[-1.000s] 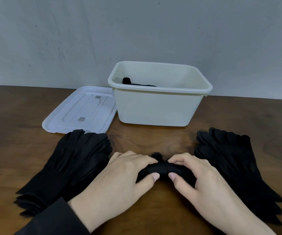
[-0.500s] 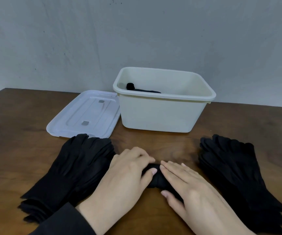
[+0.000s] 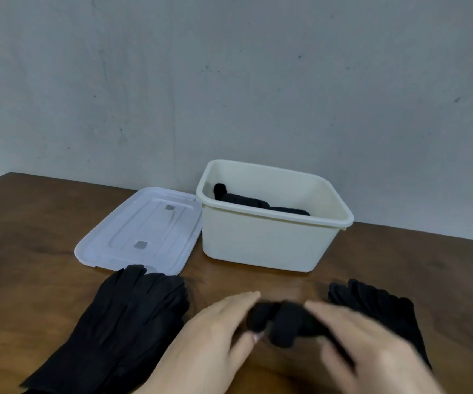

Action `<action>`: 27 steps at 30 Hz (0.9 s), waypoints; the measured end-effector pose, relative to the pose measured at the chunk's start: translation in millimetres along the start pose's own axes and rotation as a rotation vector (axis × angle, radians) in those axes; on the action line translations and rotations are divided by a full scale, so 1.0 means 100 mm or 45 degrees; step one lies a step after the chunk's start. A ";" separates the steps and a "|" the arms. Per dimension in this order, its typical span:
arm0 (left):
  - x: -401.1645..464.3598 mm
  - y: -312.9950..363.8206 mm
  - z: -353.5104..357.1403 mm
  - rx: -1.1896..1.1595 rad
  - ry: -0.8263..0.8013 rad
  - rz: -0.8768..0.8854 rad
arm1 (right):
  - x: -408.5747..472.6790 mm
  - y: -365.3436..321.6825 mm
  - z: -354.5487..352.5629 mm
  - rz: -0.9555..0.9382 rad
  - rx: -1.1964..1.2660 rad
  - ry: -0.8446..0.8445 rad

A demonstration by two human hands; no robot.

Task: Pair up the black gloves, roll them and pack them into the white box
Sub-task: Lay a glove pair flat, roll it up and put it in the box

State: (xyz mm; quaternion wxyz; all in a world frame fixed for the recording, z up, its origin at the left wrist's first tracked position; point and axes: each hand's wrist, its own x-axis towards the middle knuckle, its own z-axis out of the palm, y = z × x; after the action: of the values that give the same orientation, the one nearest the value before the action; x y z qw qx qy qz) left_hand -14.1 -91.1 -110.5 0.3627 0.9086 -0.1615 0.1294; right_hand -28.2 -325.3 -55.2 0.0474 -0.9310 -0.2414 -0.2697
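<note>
- The small rolled bundle of black fabric gloves (image 3: 282, 322) lies on the brown wooden desk (image 3: 30, 228), long axis running from nine to three o'clock; the left hand (image 3: 215, 336) curls round its nine o'clock end, the right hand (image 3: 366, 345) round its three o'clock end; both blurred.
- The open white plastic box (image 3: 260, 240) stands at twelve o'clock from the bundle, well apart; both hands look equally near, so either could carry it.

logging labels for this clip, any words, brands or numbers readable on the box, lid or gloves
None can be read.
white box: plain wall, no print visible.
clear lid: two small grey squares, no legible characters.
black gloves: no tag or logo visible.
</note>
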 end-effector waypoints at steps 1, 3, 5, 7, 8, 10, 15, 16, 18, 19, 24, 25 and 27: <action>0.02 0.00 -0.01 -0.059 0.080 -0.097 | 0.12 0.06 -0.15 0.068 0.098 0.039; 0.10 0.01 -0.02 -0.174 0.151 -0.268 | 0.45 0.17 -0.46 0.192 0.303 0.070; 0.15 0.00 -0.03 -0.276 0.170 -0.403 | 0.86 0.29 -0.54 0.202 0.329 0.085; 0.19 -0.03 -0.02 -0.341 0.188 -0.463 | 1.34 0.44 -0.46 0.167 0.250 0.111; 0.19 -0.03 -0.03 -0.366 0.191 -0.472 | 1.57 0.53 -0.37 0.153 0.198 0.118; 0.18 -0.05 -0.04 -0.385 0.187 -0.481 | 1.99 0.70 -0.08 0.151 0.096 0.038; 0.17 -0.02 -0.03 -0.395 0.196 -0.488 | 2.48 0.95 0.54 0.091 -0.110 -0.292; 0.17 -0.02 -0.03 -0.397 0.200 -0.489 | 2.52 0.96 0.62 0.066 -0.156 -0.351; 0.18 -0.02 -0.04 -0.393 0.204 -0.491 | 2.57 0.99 0.76 0.027 -0.235 -0.448; 0.18 -0.01 -0.04 -0.391 0.208 -0.491 | 2.57 1.00 0.81 0.020 -0.265 -0.497; 0.19 -0.01 -0.04 -0.361 0.212 -0.475 | 2.56 1.03 0.94 -0.007 -0.359 -0.859; 0.19 -0.01 -0.04 -0.355 0.205 -0.474 | 2.57 1.01 0.93 -0.006 -0.344 -0.920; 0.19 0.00 -0.05 -0.343 0.186 -0.471 | 2.57 0.98 0.88 0.047 -0.301 -0.996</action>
State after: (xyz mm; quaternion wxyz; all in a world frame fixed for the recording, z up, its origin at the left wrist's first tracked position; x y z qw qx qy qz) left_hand 2.8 -91.7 -100.5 0.5089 0.8544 0.0187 0.1034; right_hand 250.6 -283.6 9.7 -0.1507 -0.9665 -0.1919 0.0797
